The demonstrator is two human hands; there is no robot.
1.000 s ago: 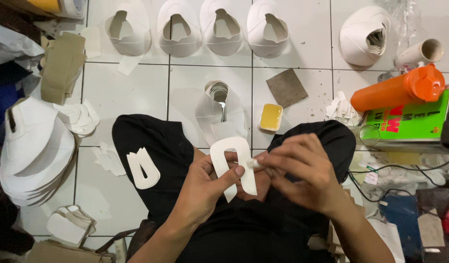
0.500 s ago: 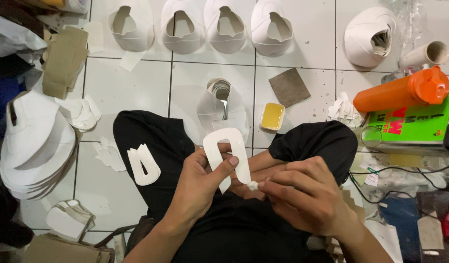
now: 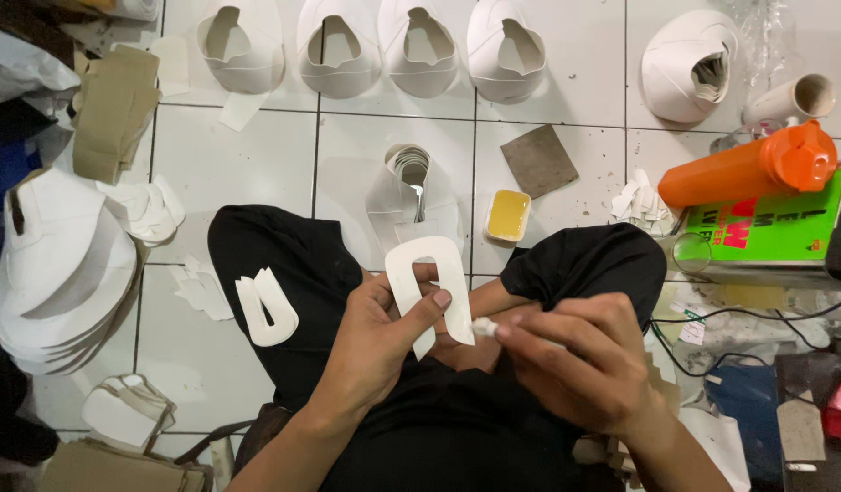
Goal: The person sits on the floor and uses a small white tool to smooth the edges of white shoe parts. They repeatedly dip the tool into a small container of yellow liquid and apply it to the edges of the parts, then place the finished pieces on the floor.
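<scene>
Left hand (image 3: 375,342) gripping a white U-shaped piece (image 3: 429,282) over my lap.
My right hand (image 3: 580,360) at 3 o'clock is pinching a small white wad (image 3: 484,326) against its edge; a matching cutout (image 3: 265,308) is lying on my knee at 9 o'clock.

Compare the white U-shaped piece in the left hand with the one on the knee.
The held piece is pinched by the left hand with its open end down, and the right hand touches its edge. The knee piece lies flat and untouched, open end up, and looks narrower. Both are white, flat and U-shaped.
</scene>
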